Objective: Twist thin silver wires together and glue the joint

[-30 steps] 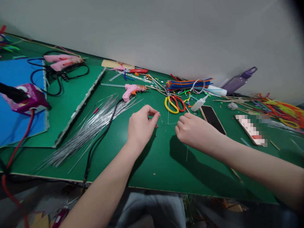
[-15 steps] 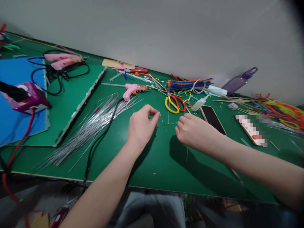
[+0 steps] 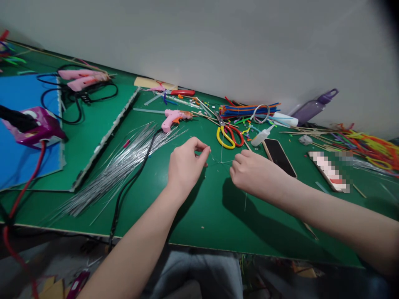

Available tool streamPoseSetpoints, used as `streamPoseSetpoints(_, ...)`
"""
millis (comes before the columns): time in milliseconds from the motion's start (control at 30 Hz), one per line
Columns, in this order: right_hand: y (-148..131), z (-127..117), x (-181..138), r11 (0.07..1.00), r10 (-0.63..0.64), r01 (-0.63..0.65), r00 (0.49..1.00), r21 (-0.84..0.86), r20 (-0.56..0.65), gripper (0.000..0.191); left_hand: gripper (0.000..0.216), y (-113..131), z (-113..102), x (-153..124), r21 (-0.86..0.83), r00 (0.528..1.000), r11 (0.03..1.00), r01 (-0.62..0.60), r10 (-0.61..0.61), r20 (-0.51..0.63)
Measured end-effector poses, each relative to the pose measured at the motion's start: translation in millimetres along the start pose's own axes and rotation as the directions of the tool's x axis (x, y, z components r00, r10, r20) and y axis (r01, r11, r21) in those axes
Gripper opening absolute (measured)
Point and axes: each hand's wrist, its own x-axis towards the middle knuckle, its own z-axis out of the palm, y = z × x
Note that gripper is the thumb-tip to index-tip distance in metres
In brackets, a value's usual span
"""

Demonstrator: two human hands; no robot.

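My left hand (image 3: 186,166) hovers over the green table (image 3: 199,211), thumb and fingers pinched on one end of a thin silver wire (image 3: 222,157). My right hand (image 3: 254,172) is curled closed a short way to the right and grips the same wire, which is bent between both hands; a strand hangs down below the right wrist. A heap of loose silver wires (image 3: 115,170) lies to the left of my left hand. Yellow and red scissors (image 3: 229,136) lie just beyond the hands.
A pink glue gun (image 3: 173,118) with a black cord lies behind the wires. A black phone (image 3: 279,152), a small white glue bottle (image 3: 261,135), coloured pipe cleaners (image 3: 246,110), a purple bottle (image 3: 311,107) and wooden sticks sit at the back right. A blue sheet (image 3: 18,124), more glue guns (image 3: 82,79) and a purple device (image 3: 42,126) lie left.
Hardly anything has moved. My right hand has shifted very slightly on the wire; my left hand keeps its pinch in place.
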Motion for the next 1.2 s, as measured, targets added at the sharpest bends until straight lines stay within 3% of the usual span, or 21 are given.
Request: streamPoseSetpoints(1200,-3.4,-4.2,3.6,0.996,0.015,-0.025,0.994,0.090,0.107,0.014,0.013,-0.1,-0.2,0.1,0.012,1.000,1.000,0.004,-0.004,0.004)
